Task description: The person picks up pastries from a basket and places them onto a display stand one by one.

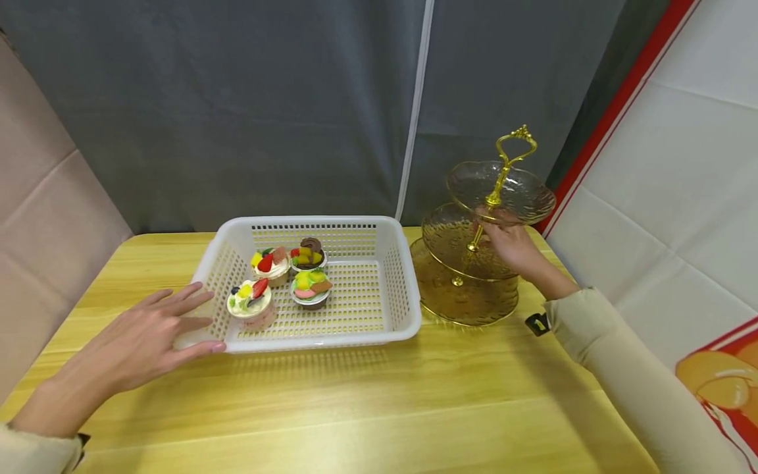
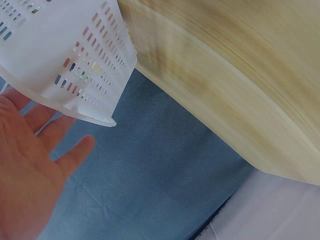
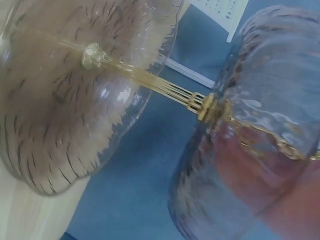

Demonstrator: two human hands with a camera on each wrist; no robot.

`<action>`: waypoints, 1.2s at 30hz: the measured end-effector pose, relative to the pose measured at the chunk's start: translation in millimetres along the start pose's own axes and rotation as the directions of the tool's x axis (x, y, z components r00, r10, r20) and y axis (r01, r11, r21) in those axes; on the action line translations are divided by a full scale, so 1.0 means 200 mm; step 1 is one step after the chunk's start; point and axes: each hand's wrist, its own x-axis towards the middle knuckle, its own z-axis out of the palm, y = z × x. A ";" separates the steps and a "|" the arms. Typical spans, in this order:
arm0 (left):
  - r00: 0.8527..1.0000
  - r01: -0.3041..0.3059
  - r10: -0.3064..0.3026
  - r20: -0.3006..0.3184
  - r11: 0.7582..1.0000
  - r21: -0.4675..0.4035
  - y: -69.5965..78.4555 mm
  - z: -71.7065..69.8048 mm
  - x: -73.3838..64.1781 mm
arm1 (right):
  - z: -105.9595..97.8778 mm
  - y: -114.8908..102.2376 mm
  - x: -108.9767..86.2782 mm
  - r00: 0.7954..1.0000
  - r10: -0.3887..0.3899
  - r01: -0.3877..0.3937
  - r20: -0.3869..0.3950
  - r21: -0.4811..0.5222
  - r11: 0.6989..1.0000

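Note:
Fingers spread, my left hand (image 1: 160,329) lies at the left end of a white plastic basket (image 1: 355,340). In the left wrist view this hand (image 2: 30,150) has its fingertips behind the basket's rim (image 2: 55,106). Several cupcakes (image 1: 312,288), topped with cream and fruit pieces, sit in the basket's left half. My right hand (image 1: 512,250) reaches in under the top plate of a three-tier cake stand (image 1: 464,313). Its fingers show blurred through the glass top plate (image 3: 270,65), near the gold rod (image 3: 150,82). Their grip is hard to make out.
A wooden table (image 1: 355,408) carries the basket and stand. Behind it hangs a grey curtain (image 1: 266,118) with a pale vertical strip (image 1: 417,105). Pale panels (image 1: 669,164) stand close on both sides. The stand's gold loop handle (image 1: 516,146) rises above the top plate.

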 end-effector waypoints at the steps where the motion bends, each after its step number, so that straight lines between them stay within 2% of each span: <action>1: 1.000 -0.002 0.002 -0.002 1.000 0.000 0.00 0.00 0.00 | -0.01 0.00 -0.02 1.000 0.006 -0.006 0.000 -0.051 0.999; 4: 1.000 -0.003 0.003 -0.004 1.000 -0.002 0.00 0.01 0.00 | -0.02 -0.01 -0.07 1.000 -0.001 -0.006 -0.030 -0.226 0.974; 6: 1.000 0.003 -0.003 0.003 1.000 -0.007 0.00 0.02 0.00 | -0.01 -0.01 -0.09 0.995 -0.013 -0.008 -0.102 -0.206 0.979; 9: 1.000 0.016 -0.016 0.019 1.000 -0.013 0.00 0.01 0.00 | 0.00 -0.03 -0.13 0.980 -0.090 0.045 -0.177 -0.242 0.969; 12: 0.999 0.028 -0.028 0.032 0.999 -0.014 -0.01 0.01 0.00 | 0.02 -0.07 -0.15 0.969 -0.133 0.074 -0.207 -0.271 0.960; 16: 0.999 0.034 -0.034 0.042 0.999 -0.014 -0.01 0.01 0.00 | 0.06 -0.12 -0.16 0.979 -0.148 0.113 -0.142 -0.228 0.967; 20: 0.999 0.030 -0.029 0.041 0.999 -0.017 -0.01 0.01 0.00 | 0.09 -0.17 -0.16 0.979 -0.202 0.199 -0.020 -0.105 0.974; 24: 0.999 0.025 -0.024 0.034 1.000 -0.018 -0.01 0.02 0.00 | 0.14 -0.24 -0.14 0.957 -0.272 0.269 0.102 0.039 0.962; 27: 0.999 0.022 -0.021 0.029 1.000 -0.019 -0.01 0.02 0.00 | 0.17 -0.30 -0.12 0.936 -0.310 0.294 0.165 0.115 0.949; 32: 0.999 0.023 -0.023 0.032 1.000 -0.021 -0.01 0.02 0.00 | 0.25 -0.37 -0.08 0.900 -0.366 0.323 0.238 0.200 0.925; 36: 0.999 0.022 -0.021 0.031 0.999 -0.023 -0.01 0.01 0.00 | 0.31 -0.40 -0.04 0.882 -0.385 0.330 0.273 0.225 0.917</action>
